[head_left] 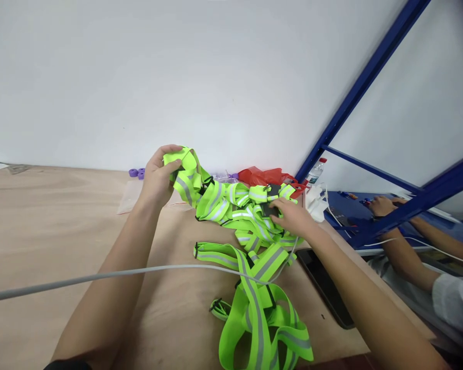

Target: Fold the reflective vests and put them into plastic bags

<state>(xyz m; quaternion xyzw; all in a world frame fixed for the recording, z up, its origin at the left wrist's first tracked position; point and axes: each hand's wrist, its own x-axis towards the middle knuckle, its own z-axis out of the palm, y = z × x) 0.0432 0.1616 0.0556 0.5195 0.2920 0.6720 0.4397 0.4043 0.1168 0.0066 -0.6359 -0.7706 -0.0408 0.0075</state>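
My left hand (159, 176) is closed round a looped neon-green reflective strap (188, 184), lifted a little above the table at the pile's left end. Its grey stripe and a dark fitting show by my thumb. My right hand (294, 220) has its fingers on a black buckle (269, 209) in the pile of green straps (250, 218), thumb and fingertips pinched at its edge. Nearer to me lies a loose tangle of the same webbing (258, 313), with black sliders on it. A pale cable (146, 270) runs across my left forearm and over this tangle.
Behind the pile are a red plastic bag (260, 176), purple rolls (136, 173) and a bottle (316, 172). A white power strip (315, 203) and a black phone (326, 288) lie right. Blue frame bars (364, 85) stand between me and another person's arms (405, 257).
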